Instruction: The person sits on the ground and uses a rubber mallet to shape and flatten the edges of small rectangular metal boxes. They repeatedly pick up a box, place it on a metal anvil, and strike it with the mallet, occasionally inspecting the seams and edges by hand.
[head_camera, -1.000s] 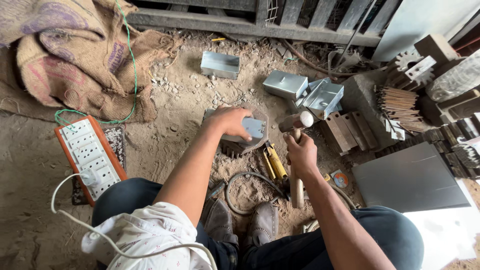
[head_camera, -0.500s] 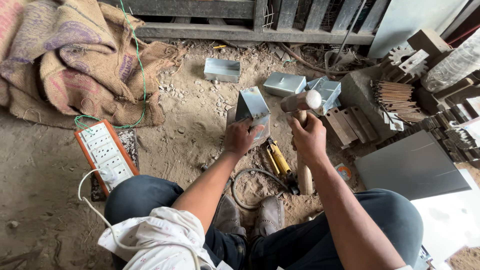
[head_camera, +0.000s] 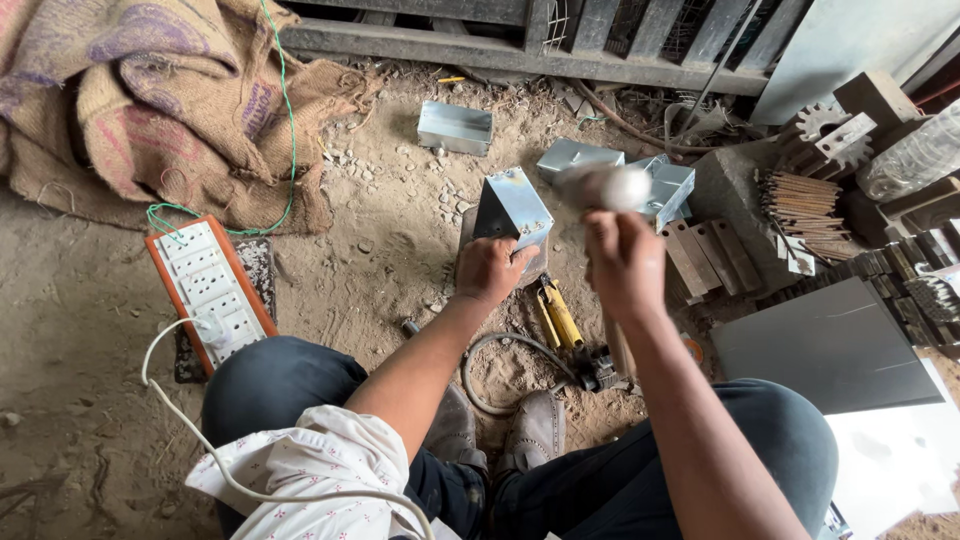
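The fingers of the left hand (head_camera: 490, 270) wrap the lower edge of a folded, box-shaped piece of grey sheet metal (head_camera: 512, 208), standing tilted on a dark block on the dirt floor (head_camera: 90, 330) at the centre of the frame. The right hand (head_camera: 625, 262), just right of it, is clenched round the handle of a hammer whose pale head (head_camera: 605, 186) is blurred above the knuckles. Good practice here seems to be keeping the holding fingers low, away from the edge being struck, and landing the head flat so the thin metal bends without denting. A yellow-handled tool (head_camera: 556, 318) lies just below; similar grey metal boxes (head_camera: 455, 127) sit towards the upper middle, and an orange-edged white power strip (head_camera: 208, 290) lies at left.
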